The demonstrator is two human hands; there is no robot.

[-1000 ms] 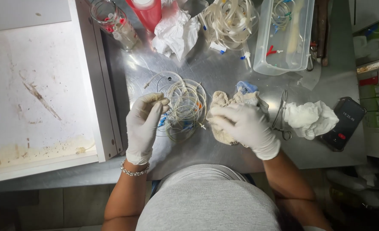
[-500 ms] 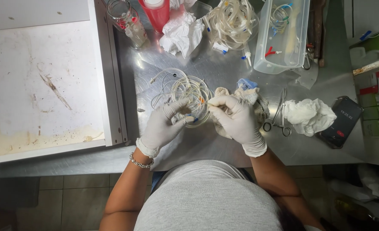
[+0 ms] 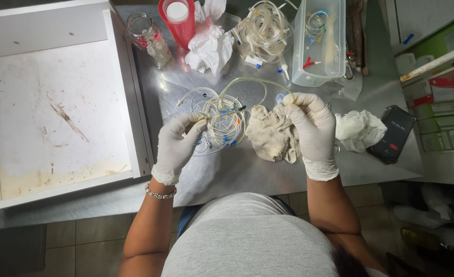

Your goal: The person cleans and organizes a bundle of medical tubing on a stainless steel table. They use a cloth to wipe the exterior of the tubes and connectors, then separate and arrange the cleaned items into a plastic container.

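My left hand [image 3: 178, 146], gloved white, pinches the near edge of a coil of clear medical tubing [image 3: 224, 120] that lies on the steel table [image 3: 227, 172], fingers closed on a few loops. My right hand [image 3: 309, 123], also gloved, is closed on one free strand of that tubing, which arches up from the coil to my fingertips. Under my right palm lies a stained beige cloth [image 3: 270, 136], just beside the coil. A crumpled white tissue [image 3: 357, 131] and a black phone [image 3: 391, 134] lie further right.
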